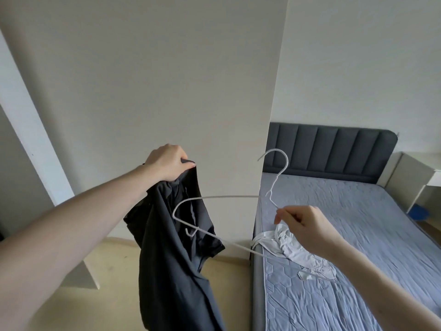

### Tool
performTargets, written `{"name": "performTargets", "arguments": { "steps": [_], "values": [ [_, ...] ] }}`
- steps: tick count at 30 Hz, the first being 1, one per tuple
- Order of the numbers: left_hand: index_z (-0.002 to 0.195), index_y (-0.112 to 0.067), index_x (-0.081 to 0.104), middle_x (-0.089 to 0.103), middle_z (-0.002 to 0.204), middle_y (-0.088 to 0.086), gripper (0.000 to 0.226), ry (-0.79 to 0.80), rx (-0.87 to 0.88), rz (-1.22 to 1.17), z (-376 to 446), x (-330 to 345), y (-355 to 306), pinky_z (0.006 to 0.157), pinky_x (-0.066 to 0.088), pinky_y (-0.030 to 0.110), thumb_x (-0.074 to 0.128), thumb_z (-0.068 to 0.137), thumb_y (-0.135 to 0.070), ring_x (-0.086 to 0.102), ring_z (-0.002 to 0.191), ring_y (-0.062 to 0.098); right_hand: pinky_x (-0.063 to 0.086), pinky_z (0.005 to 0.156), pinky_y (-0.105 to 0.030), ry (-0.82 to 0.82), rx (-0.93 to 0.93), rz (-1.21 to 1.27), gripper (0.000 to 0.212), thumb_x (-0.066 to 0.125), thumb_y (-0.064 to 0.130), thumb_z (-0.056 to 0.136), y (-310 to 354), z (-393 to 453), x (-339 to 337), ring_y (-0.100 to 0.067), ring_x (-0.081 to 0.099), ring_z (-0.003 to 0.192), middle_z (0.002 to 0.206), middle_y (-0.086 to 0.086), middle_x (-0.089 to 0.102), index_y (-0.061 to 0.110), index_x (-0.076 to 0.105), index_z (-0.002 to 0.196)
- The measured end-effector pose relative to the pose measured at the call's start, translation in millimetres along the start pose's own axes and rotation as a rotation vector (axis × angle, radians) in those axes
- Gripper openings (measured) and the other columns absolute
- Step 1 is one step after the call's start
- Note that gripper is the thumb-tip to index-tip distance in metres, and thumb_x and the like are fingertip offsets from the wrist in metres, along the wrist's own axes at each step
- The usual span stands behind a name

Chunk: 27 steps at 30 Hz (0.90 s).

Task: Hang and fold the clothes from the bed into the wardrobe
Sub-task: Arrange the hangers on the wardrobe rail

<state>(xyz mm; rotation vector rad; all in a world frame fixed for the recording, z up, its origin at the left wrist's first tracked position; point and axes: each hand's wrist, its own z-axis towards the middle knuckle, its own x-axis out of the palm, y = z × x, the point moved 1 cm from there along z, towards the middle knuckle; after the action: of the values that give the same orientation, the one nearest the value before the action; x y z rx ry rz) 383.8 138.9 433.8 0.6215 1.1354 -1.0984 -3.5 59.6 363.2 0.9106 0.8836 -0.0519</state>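
- Left hand (168,164) raised, fingers curled tight, gripping the top edge of a dark garment (171,235); thumb pressed on the fabric edge at the right of the fist.
- Dark garment hangs straight down below the left fingers, bunched just under the grip, lower part running off the bottom of the frame.
- Right hand (307,229) pinches a white wire hanger (214,197) at its neck, thumb and forefinger closed on the wire, other fingers curled in behind.
- Hanger hook rises above and slightly left of the right fingertips; hanger is tilted, its body reaching left from the pinch.
- Far shoulder end of the hanger lies in front of the dark garment, below and right of the left fingers; cannot tell if wire touches fabric or has entered it.
- Small notch hook on the hanger's lower bar sits over the dark cloth.
- White garment (293,249) crumpled on the bed (358,235), just below the right hand, partly hidden by it and draped toward the mattress's near-left edge.
- Bed has blue-grey quilted cover and dark padded headboard (334,149) beyond the right fingers.
- Pale wardrobe panel (167,80) stands behind both hands, above the left fingers.
- White bedside table (417,173) far right of the right hand, something blue (418,211) under it.
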Motion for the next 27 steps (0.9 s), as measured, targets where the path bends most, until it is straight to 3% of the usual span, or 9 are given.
{"name": "performTargets", "arguments": {
  "steps": [10,16,19,23,27],
  "values": [
    [0.062,-0.018,0.025,0.021,0.050,-0.002,0.064,-0.049,0.106,-0.069,-18.1,-45.2,-32.3,0.053,0.023,0.032,0.065,0.092,-0.058,0.023,0.053,0.024,0.031,0.045,-0.016,-0.023,-0.084,-0.035,0.035,0.057,0.026,0.105,5.7,13.9,31.0,-0.011,0.036,0.038,0.040,0.008,0.040,0.025,0.073,0.075],
    [0.061,-0.014,0.026,0.020,0.053,-0.003,0.065,-0.107,0.215,-0.285,-31.6,-70.1,-78.5,0.054,0.023,0.034,0.066,0.093,-0.055,0.022,0.055,0.021,0.033,0.048,-0.015,0.001,-0.166,-0.043,0.036,0.054,0.028,0.106,9.0,25.4,52.5,-0.008,0.045,0.046,0.048,0.016,0.050,0.029,0.070,0.073],
    [0.057,-0.010,0.035,0.023,0.051,-0.003,0.064,-0.132,0.251,-0.447,-42.7,-81.8,-101.5,0.052,0.024,0.033,0.066,0.094,-0.051,0.022,0.053,0.017,0.030,0.047,-0.017,-0.049,-0.166,0.038,0.042,0.054,0.031,0.106,6.5,25.3,56.1,-0.009,0.035,0.042,0.044,0.010,0.042,0.039,0.063,0.066],
    [0.065,0.001,0.054,0.036,0.058,0.001,0.061,0.025,0.285,-0.611,-67.2,-78.4,-122.4,0.055,0.029,0.031,0.063,0.099,-0.049,0.032,0.055,0.013,0.026,0.043,-0.021,-0.208,-0.077,0.240,0.038,0.053,0.033,0.106,-3.9,15.9,53.9,-0.006,0.032,0.041,0.044,0.008,0.037,0.026,0.060,0.069],
    [0.067,-0.008,0.039,0.027,0.055,-0.005,0.062,0.289,0.393,-0.392,-94.1,-67.5,-135.1,0.052,0.027,0.026,0.053,0.100,-0.060,0.027,0.052,0.013,0.023,0.046,-0.018,-0.345,-0.049,0.308,0.044,0.052,0.031,0.106,-10.2,-0.9,54.5,-0.004,0.030,0.045,0.047,0.012,0.034,0.016,0.054,0.064]
  ]
}}
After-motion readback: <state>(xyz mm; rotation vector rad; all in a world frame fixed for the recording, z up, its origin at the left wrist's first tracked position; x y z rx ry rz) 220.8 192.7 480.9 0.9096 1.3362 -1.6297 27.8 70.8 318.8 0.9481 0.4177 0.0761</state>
